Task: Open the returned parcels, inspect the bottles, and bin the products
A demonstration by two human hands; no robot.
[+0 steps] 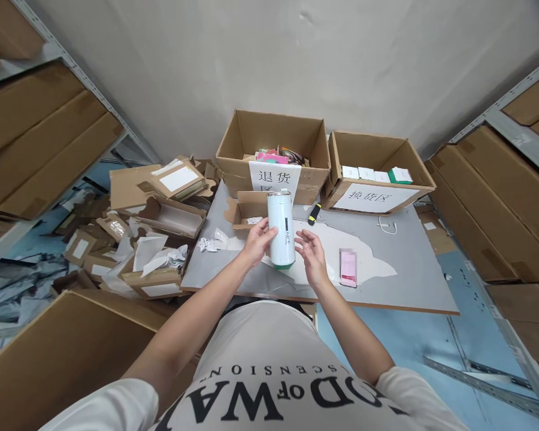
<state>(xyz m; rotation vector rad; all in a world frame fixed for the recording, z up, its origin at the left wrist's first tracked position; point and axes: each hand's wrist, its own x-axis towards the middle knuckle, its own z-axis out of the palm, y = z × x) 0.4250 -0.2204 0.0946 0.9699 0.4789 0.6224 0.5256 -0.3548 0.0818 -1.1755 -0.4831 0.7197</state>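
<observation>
At about nine o'clock from the desk (413, 263), a heap of torn cardboard packaging (161, 203) and crumpled paper spilled off the edge toward the floor. Just left of centre, a small opened carton (247, 209) lay on the desk, with scraps of white paper (211, 243) in front of it. The left hand (257, 241) grasped the white bottle (281, 227) from its nine o'clock side, fingers wrapped on the body, holding it upright near the middle of the desk with its green base close to or on the surface; which, I could not tell. The right hand (312, 256) stood released at the bottle's three o'clock, palm open, fingers close to it but seemingly not touching. At twelve o'clock sat a large labelled box (273, 149) holding mixed packets, and at one o'clock a second labelled box (372, 170) with small white cartons. A yellow-and-black tool (314, 213) lay behind the bottle, and a pink phone (348, 267) rested at four o'clock. With only one hand gripping, the smooth, tall bottle seemed likely to slip or tip, and it could have struck the phone or rolled off among the loose paper.
</observation>
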